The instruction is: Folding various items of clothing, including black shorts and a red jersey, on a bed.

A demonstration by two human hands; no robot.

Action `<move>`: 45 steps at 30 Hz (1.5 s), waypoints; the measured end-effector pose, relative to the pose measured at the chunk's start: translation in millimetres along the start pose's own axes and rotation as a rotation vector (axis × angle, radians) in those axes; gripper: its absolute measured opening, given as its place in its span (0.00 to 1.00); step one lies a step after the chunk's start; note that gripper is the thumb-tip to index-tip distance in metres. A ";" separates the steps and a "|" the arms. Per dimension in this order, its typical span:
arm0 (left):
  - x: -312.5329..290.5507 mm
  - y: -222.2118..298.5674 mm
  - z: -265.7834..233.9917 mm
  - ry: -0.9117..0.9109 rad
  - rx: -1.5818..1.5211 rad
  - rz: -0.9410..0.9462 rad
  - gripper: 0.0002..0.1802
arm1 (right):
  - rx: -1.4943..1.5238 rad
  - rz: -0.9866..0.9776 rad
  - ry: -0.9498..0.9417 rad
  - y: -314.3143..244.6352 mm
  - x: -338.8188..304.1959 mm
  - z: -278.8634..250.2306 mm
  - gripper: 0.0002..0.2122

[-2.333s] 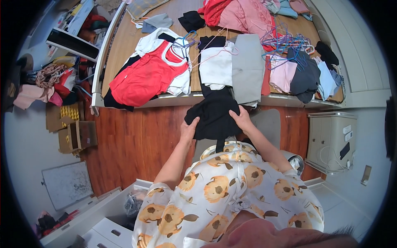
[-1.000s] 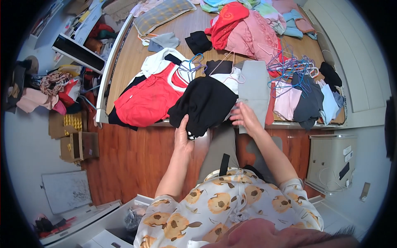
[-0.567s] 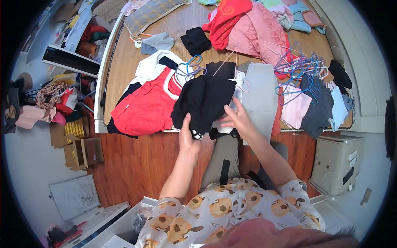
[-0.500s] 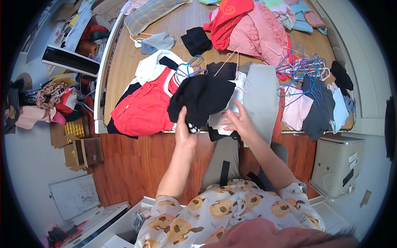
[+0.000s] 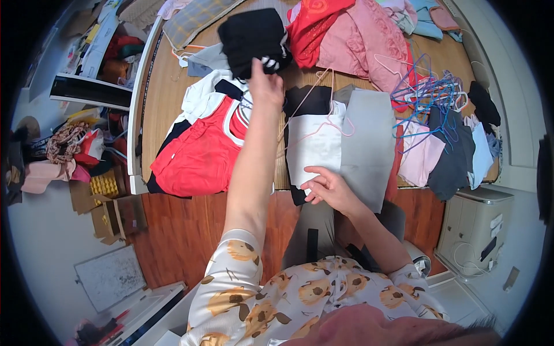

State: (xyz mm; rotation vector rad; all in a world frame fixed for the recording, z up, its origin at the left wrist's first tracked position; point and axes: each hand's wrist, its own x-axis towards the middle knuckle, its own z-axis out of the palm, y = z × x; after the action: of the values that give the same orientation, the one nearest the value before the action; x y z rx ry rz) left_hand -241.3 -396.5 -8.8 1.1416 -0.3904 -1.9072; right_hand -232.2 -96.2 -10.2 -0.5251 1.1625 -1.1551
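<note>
Clothes are lying all over a wooden tabletop above a reddish wood floor. At about twelve o'clock the left hand is reaching far out, fingers clamped on a folded black garment, holding it over the far part of the tabletop. At its four o'clock, by the near edge, the right hand is resting with fingers loosely apart on a white folded garment, gripping nothing. A grey garment is lying just beside the white one at three o'clock, a red top at nine o'clock, and coloured hangers are tangling at two o'clock.
</note>
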 end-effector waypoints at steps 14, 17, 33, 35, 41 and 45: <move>-8.2 -42.2 -205.9 0.215 1.633 0.993 0.20 | 0.025 0.077 0.003 25.1 8.2 1.8 0.15; -21.2 -39.9 -222.4 0.017 1.766 1.021 0.19 | 0.004 0.101 -0.002 27.5 3.1 7.2 0.14; -35.5 6.5 -231.2 0.076 1.879 0.618 0.17 | -0.061 0.077 0.008 37.3 -46.2 26.1 0.13; -33.1 25.4 -247.1 0.170 1.625 0.764 0.17 | -0.075 0.074 -0.007 35.3 -50.3 29.9 0.13; -72.5 95.7 -253.5 0.207 0.706 0.695 0.14 | -0.088 0.041 -0.019 30.7 -63.2 40.6 0.13; -122.3 126.3 -238.3 0.195 0.625 0.872 0.15 | -0.099 0.017 -0.007 23.8 -71.9 48.3 0.13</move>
State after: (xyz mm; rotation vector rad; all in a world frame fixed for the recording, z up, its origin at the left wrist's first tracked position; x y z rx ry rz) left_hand 47.9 -336.5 12.7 1.2347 -1.2025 -0.9105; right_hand -175.4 -33.1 19.1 -0.5933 1.2207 -1.0848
